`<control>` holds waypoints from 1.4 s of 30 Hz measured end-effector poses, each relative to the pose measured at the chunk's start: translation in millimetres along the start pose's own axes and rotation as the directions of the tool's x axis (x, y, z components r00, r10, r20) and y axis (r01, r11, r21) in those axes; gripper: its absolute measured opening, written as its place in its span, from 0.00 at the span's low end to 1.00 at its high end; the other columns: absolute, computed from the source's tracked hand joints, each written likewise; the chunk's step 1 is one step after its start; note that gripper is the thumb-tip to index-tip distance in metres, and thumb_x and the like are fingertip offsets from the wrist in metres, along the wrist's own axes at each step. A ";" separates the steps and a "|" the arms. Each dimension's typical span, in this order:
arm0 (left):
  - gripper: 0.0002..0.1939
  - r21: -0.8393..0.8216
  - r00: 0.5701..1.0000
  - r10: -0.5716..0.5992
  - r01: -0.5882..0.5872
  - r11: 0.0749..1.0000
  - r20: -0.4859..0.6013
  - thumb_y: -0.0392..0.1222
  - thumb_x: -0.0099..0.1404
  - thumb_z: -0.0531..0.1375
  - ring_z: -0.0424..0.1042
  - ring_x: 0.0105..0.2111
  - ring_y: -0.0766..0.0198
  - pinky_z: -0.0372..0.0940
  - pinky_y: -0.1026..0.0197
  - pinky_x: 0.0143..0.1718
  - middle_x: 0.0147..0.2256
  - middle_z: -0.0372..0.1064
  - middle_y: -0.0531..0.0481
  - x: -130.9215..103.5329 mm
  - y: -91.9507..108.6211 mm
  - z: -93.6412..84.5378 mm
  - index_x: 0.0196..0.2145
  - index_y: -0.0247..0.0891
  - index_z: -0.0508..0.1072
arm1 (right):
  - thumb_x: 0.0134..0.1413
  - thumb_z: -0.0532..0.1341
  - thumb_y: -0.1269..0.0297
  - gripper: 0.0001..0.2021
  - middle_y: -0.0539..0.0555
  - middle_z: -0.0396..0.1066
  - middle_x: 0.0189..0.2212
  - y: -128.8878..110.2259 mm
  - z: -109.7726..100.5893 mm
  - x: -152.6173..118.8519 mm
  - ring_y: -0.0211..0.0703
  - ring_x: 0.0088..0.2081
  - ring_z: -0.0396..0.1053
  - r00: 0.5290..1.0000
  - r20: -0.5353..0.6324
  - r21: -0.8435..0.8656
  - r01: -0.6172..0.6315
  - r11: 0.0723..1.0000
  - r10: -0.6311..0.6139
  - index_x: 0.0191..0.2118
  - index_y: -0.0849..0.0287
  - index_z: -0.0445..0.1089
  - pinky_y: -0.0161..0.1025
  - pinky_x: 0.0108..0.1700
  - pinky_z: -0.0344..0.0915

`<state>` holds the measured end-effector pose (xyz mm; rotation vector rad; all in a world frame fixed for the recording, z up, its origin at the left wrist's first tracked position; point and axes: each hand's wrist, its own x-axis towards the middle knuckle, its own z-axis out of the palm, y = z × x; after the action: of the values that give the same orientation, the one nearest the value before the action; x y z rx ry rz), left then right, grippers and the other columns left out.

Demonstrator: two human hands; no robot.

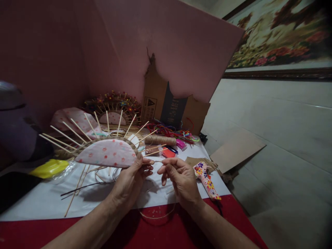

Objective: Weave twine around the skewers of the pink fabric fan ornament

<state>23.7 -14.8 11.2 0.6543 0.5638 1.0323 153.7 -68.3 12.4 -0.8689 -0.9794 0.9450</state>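
Observation:
My left hand is closed on the right end of a half-round craft piece, its thumb over the edge. White cloth with red dots covers the piece, and thin wooden sticks fan out from its twine-wrapped curved rim. My right hand pinches a strand of twine drawn between the two hands. A loop of the same twine hangs below, over the red tablecloth. Just right of my right hand lies a flower-patterned glue gun.
Behind stand a finished-looking half-round piece with flowers and torn cardboard. A twine roll, colourful pipe cleaners and a pink packet lie at the back. A yellow packet is at left, with loose sticks nearer.

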 end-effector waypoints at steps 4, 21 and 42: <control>0.15 0.008 1.000 0.005 -0.005 1.000 -0.015 0.50 0.50 0.66 0.68 0.29 0.63 0.63 0.62 0.32 0.28 0.72 0.46 0.1 0.0 0.7 0.24 0.33 0.76 | 0.45 0.65 0.52 0.16 0.48 0.68 0.14 -0.6 -0.4 -0.8 0.31 0.11 0.59 0.997 0.039 0.053 -0.075 0.996 0.073 0.25 0.62 0.67 0.28 0.13 0.54; 0.13 -0.034 1.000 0.010 -0.011 0.999 -0.029 0.46 0.48 0.68 0.67 0.27 0.65 0.64 0.64 0.31 0.27 0.70 0.47 -1.3 2.3 3.5 0.22 0.31 0.75 | 0.56 0.57 0.61 0.14 0.51 0.72 0.21 -28.0 5.7 -28.1 0.34 0.22 0.68 0.631 0.757 -0.381 0.220 0.898 0.167 0.29 0.63 0.76 0.29 0.26 0.62; 0.18 0.059 0.995 0.096 -0.098 0.993 0.032 0.51 0.44 0.69 0.67 0.27 0.65 0.64 0.63 0.30 0.27 0.71 0.47 -3.7 1.2 3.4 0.23 0.31 0.76 | 0.57 0.52 0.73 0.06 0.55 0.66 0.30 -3.4 -9.8 1.3 0.46 0.35 0.62 0.763 0.360 -0.888 0.457 0.055 -0.537 0.32 0.59 0.63 0.43 0.37 0.58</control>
<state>23.9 -18.4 14.8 0.7547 0.5440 1.0986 164.1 -69.9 12.7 -1.3931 -1.6966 -0.5105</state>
